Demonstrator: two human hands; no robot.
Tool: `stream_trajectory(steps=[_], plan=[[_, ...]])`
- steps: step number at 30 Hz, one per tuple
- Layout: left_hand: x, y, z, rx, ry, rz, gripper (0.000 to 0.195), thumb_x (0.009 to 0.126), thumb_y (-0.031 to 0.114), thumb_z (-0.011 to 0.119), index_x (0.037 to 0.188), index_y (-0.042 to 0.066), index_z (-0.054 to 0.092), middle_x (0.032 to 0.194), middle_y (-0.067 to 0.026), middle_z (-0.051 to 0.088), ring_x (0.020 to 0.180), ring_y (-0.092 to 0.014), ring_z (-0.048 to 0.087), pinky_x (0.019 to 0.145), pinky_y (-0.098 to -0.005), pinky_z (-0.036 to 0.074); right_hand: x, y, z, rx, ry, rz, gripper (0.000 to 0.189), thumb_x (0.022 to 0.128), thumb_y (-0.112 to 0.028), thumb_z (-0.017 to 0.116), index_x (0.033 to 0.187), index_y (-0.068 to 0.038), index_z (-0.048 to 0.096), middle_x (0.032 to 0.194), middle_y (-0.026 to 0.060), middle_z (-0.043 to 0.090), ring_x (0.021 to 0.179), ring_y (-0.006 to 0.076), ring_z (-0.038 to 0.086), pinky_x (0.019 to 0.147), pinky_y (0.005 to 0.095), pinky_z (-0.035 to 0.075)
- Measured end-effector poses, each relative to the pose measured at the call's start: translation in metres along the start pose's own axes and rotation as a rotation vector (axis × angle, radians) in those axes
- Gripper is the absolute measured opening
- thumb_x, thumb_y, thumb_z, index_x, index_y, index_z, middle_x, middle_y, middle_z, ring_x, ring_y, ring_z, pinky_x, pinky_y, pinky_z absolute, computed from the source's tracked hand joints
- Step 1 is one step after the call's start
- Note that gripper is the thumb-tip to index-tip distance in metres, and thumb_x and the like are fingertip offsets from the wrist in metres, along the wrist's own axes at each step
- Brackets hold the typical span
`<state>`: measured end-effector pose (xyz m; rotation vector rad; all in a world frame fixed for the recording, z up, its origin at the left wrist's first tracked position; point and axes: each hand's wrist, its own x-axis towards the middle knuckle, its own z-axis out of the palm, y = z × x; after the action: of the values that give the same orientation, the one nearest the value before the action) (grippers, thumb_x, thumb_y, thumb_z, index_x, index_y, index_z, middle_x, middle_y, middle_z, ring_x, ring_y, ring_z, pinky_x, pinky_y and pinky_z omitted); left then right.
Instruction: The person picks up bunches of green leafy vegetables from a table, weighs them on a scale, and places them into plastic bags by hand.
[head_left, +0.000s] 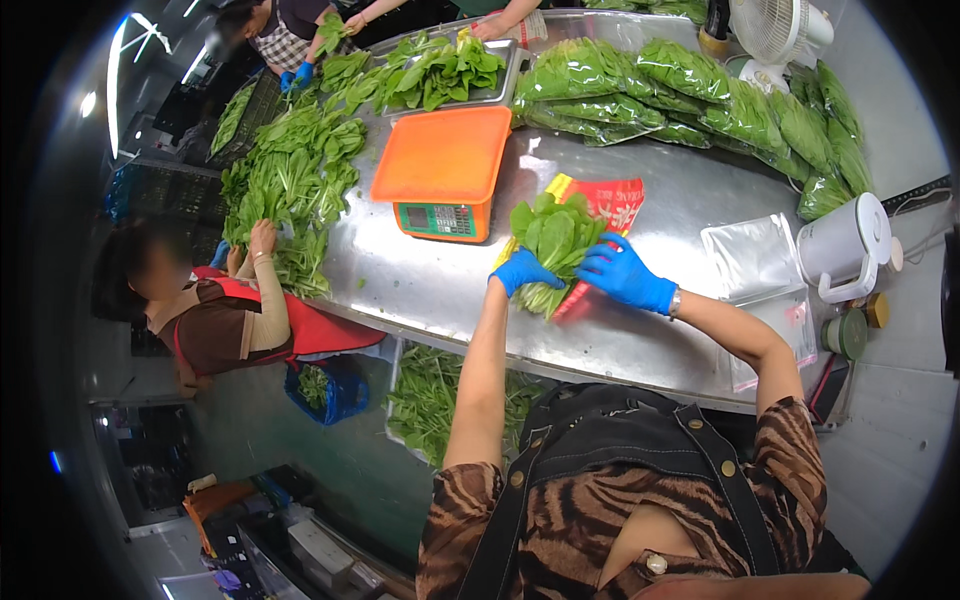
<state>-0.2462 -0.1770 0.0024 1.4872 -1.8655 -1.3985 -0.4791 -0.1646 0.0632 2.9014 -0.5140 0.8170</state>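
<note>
A bunch of leafy greens (556, 234) lies over a red and yellow printed bag (611, 201) on the metal table (645, 330). My left hand (525, 272), in a blue glove, is closed around the bunch's left side near the pale stems. At the bunch's right edge is my right hand (626, 277), also blue-gloved, its fingers apart and near the leaves and the red bag. Whether its fingertips touch the leaves is hard to see. Just beyond stands an orange weighing scale (442, 161) with a keypad facing me.
Bagged greens (637, 90) are piled at the back right, before a fan (772, 30). Clear plastic bags (754, 255) and a white jug (840, 244) lie right. Loose greens (292, 187) cover the left, where a person in a red apron (315, 330) works. Others stand beyond.
</note>
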Motion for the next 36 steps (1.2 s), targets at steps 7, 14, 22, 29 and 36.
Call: stream_trajectory(steps=[7,14,22,29,36], plan=[[0.005,-0.002,-0.017,-0.026,-0.158,0.019,0.083,0.042,0.020,0.082,0.114,0.002,0.046,0.110,-0.0105,0.052,0.099,-0.021,0.048,0.086,-0.0301,0.039,0.030,-0.007,0.008,0.051,0.056,-0.133,0.031,0.066,-0.014,0.052,0.097,-0.016,0.056,0.095,0.0015,0.053,0.091,0.0189,0.048,0.085,0.0370,0.036],[0.004,0.007,0.020,0.139,-0.034,-0.116,0.098,0.035,0.030,0.083,0.118,0.001,0.039,0.114,-0.0160,0.047,0.105,-0.027,0.045,0.089,-0.0323,0.036,-0.051,-0.033,0.001,0.111,0.034,0.204,0.030,0.067,-0.012,0.053,0.097,-0.018,0.056,0.092,0.0011,0.053,0.085,0.0185,0.050,0.079,0.0343,0.038],[0.001,-0.013,0.016,0.178,0.011,0.002,0.095,0.037,0.031,0.082,0.117,0.001,0.040,0.113,-0.0165,0.048,0.103,-0.027,0.047,0.089,-0.0326,0.037,-0.041,-0.042,0.004,0.130,0.093,0.182,0.031,0.068,-0.012,0.053,0.099,-0.016,0.055,0.100,0.0028,0.053,0.091,0.0193,0.050,0.082,0.0360,0.037],[0.011,-0.017,-0.008,0.135,-0.227,0.092,0.058,0.067,0.027,0.065,0.116,0.004,0.044,0.116,-0.0144,0.047,0.105,-0.025,0.046,0.090,-0.0313,0.035,0.043,-0.007,0.010,0.218,0.056,-0.173,0.032,0.072,-0.013,0.050,0.105,-0.014,0.051,0.118,0.0059,0.046,0.105,0.0242,0.046,0.091,0.0443,0.033],[0.012,0.007,-0.008,0.272,-0.279,-0.100,0.039,0.079,0.013,0.050,0.117,0.006,0.044,0.122,-0.0140,0.042,0.110,-0.025,0.041,0.094,-0.0313,0.031,0.044,0.022,0.053,0.299,-0.115,-0.022,0.040,0.078,-0.016,0.044,0.117,-0.014,0.043,0.116,0.0070,0.047,0.109,0.0227,0.044,0.095,0.0453,0.028]])
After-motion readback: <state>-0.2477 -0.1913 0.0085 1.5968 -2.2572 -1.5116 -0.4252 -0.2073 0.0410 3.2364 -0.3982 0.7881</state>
